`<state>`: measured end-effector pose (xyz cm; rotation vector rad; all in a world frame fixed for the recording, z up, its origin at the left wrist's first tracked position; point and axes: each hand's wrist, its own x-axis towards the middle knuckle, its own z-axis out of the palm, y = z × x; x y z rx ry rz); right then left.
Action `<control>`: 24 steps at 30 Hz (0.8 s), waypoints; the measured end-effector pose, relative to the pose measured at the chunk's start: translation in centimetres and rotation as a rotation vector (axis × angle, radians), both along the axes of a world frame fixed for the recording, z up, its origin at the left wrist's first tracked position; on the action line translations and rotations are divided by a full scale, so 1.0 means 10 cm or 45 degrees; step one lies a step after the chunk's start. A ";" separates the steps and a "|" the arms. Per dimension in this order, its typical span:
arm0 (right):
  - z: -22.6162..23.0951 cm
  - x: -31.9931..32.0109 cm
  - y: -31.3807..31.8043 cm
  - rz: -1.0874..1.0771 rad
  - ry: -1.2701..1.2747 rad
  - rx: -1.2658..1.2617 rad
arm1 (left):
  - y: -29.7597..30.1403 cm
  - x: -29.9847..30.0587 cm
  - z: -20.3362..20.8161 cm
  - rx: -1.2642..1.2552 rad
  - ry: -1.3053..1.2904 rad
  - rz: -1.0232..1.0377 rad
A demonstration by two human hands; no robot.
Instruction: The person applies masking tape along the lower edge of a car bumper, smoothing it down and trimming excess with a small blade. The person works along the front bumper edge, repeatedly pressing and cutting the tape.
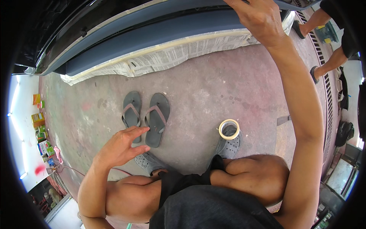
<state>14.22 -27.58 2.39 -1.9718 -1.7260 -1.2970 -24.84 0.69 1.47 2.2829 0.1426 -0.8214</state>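
My left hand (124,144) hovers over the floor beside a pair of grey flip-flops (157,128), thumb and fingers apart, holding nothing. At the top edge, my right arm reaches up to a car's blue-grey lower side panel (190,36). The fingertips of my right hand (263,23) are cut off by the frame, so any grip is hidden. Newspaper masking (160,61), taped along its upper edge, hangs under the panel. A roll of masking tape (229,121) rests at the toe of my right grey clog (230,148).
Another person's legs (324,68) stand at the upper right, near a slotted floor drain (328,101). Several cans and boxes (38,120) line the left wall. A thin hose (72,168) runs along the floor at left. A black bag (344,133) sits at far right.
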 end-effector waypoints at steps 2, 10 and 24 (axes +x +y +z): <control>-0.02 -0.02 0.04 0.008 0.008 0.030 | 0.00 -0.01 0.02 -0.007 0.029 0.019; -0.02 -0.02 0.10 -0.008 0.020 0.063 | 0.00 0.00 0.00 -0.019 0.029 0.013; 0.04 0.01 -0.05 -0.043 0.050 0.087 | 0.06 -0.04 -0.04 -0.013 0.014 0.015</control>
